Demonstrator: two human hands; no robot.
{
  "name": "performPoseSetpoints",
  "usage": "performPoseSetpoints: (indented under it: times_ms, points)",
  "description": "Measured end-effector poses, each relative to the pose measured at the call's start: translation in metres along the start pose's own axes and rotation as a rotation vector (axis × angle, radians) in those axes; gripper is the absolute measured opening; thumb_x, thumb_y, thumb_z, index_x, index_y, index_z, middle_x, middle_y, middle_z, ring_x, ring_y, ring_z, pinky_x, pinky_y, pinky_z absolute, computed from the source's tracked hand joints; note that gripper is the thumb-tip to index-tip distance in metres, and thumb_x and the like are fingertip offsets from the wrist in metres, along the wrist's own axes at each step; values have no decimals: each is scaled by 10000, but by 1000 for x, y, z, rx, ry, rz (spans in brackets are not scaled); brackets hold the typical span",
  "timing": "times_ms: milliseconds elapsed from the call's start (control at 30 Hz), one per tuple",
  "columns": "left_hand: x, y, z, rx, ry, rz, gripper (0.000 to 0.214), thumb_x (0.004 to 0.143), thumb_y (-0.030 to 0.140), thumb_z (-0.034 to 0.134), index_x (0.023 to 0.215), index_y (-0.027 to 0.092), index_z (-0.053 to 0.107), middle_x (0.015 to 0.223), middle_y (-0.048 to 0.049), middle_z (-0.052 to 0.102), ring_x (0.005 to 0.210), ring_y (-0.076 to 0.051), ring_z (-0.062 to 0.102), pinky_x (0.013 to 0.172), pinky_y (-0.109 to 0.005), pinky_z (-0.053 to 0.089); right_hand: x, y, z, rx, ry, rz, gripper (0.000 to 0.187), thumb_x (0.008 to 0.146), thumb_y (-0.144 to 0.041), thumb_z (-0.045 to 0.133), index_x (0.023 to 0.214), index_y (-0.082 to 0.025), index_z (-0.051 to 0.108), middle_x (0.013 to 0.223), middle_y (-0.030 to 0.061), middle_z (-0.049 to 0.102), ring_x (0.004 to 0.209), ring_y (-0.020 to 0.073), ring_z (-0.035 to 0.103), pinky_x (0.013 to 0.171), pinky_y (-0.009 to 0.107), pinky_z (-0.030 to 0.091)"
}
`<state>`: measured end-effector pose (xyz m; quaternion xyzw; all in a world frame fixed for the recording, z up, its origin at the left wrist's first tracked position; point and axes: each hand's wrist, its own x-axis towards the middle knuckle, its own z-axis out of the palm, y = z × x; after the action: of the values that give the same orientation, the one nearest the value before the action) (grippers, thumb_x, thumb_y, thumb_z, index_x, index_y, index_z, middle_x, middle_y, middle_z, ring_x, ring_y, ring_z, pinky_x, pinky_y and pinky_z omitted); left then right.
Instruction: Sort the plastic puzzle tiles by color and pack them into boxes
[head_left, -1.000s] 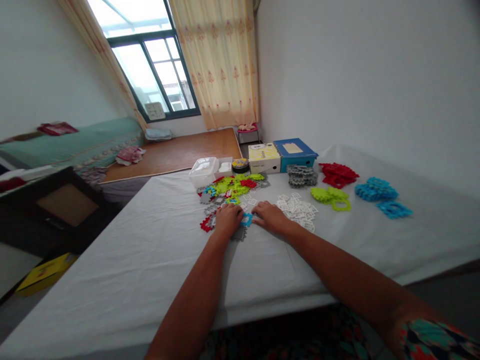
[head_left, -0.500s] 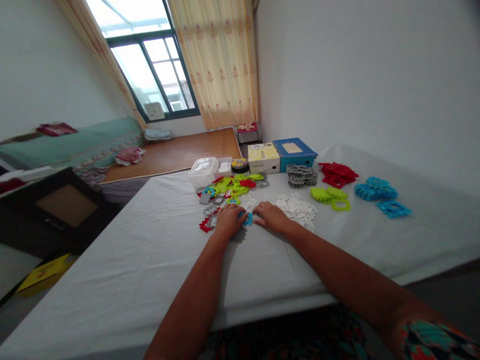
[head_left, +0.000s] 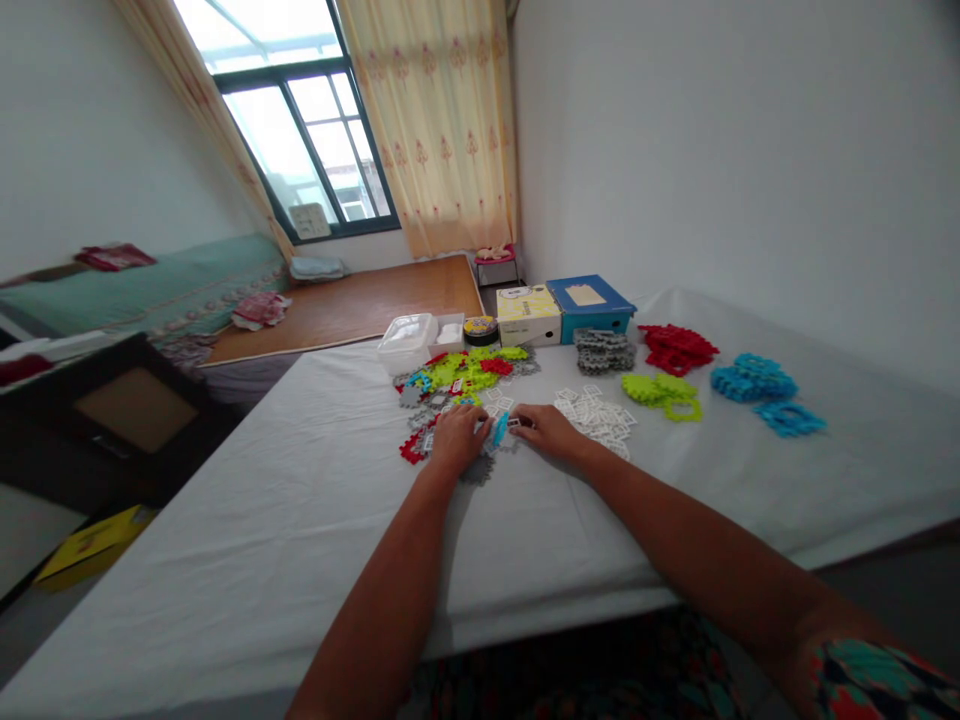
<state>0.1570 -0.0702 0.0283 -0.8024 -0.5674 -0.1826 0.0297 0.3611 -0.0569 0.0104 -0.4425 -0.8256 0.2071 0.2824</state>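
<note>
My left hand (head_left: 457, 437) rests on a mixed heap of toothed plastic tiles (head_left: 465, 376) in green, red, grey and blue. Its fingers pinch a blue tile (head_left: 499, 429) that stands on edge. My right hand (head_left: 549, 431) sits just right of it, fingers curled and pinched on a small white square frame (head_left: 515, 422) beside the blue tile. A spread of white square frames (head_left: 596, 414) lies right of that hand.
The white-covered table (head_left: 300, 520) carries sorted piles at the right: grey tiles (head_left: 604, 351), red tiles (head_left: 677, 348), green tiles (head_left: 664, 391), blue tiles (head_left: 757, 385). At the far edge stand a clear plastic box (head_left: 409, 342), a yellow box (head_left: 529, 315) and a blue box (head_left: 590, 305).
The blue tile has been tipped up from flat onto its edge between my hands. My right hand has drawn slightly in toward it and now pinches a white frame.
</note>
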Motion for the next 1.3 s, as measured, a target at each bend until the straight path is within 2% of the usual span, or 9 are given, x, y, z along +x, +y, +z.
performPoseSetpoints:
  times_ms: [133,267,367,500,700,800,967,1100,1300]
  points:
    - [1,-2,0,27,11,-23,262,942,368,452,961,231,675,1018,-54,676,992,-207,582,852,-321,412,1,6,-10,35,37,-14,193,854,-233,561,1001,-189,678,913,44,717,797,161,628,732,249,423]
    - [2,-4,1,53,-7,-42,269,947,365,442,966,240,679,1002,-47,680,992,-196,584,853,-307,418,-3,15,-34,-102,139,115,257,887,-258,510,1110,-204,625,863,28,724,769,159,637,682,241,411]
    - [3,-8,3,64,13,-70,293,953,380,424,974,237,678,998,-46,683,990,-195,588,844,-301,423,-9,25,-56,-277,175,230,226,908,-311,484,1033,-217,648,861,32,726,772,164,634,648,240,386]
    - [3,-12,4,74,29,-90,297,953,386,421,979,237,678,1011,-48,682,981,-192,592,834,-295,425,-17,36,-73,-459,94,305,227,891,-352,513,913,-214,692,921,61,723,819,191,624,651,264,377]
    - [4,-10,4,69,19,-83,292,950,383,427,964,241,682,1008,-42,685,986,-194,592,845,-299,424,-13,28,-55,-447,192,121,247,916,-315,513,1036,-196,692,1060,90,691,976,206,572,851,304,411]
    - [4,-8,4,66,9,-80,294,950,385,427,959,240,683,1005,-43,684,987,-193,590,849,-300,421,-8,21,-36,-408,77,-3,354,901,-353,557,1209,-192,626,1191,107,655,1087,238,531,922,349,400]
    - [3,-8,4,43,15,-57,283,946,370,435,949,237,685,989,-48,683,970,-197,591,855,-306,421,-7,13,-19,-446,-72,-5,449,870,-335,606,1299,-213,557,1276,121,609,1192,293,474,937,423,379]
    - [3,-8,4,51,9,-57,276,939,367,444,937,238,688,987,-52,686,964,-204,589,852,-318,425,-9,8,-27,-416,-63,-14,450,836,-363,653,1258,-221,586,1226,119,636,1145,281,513,928,412,380]
    - [4,-13,8,62,-15,-22,295,942,364,422,960,236,687,988,-51,687,957,-194,597,848,-302,436,-24,6,-69,-347,237,118,400,856,-470,604,1162,-217,643,1177,88,665,1071,259,559,891,371,421]
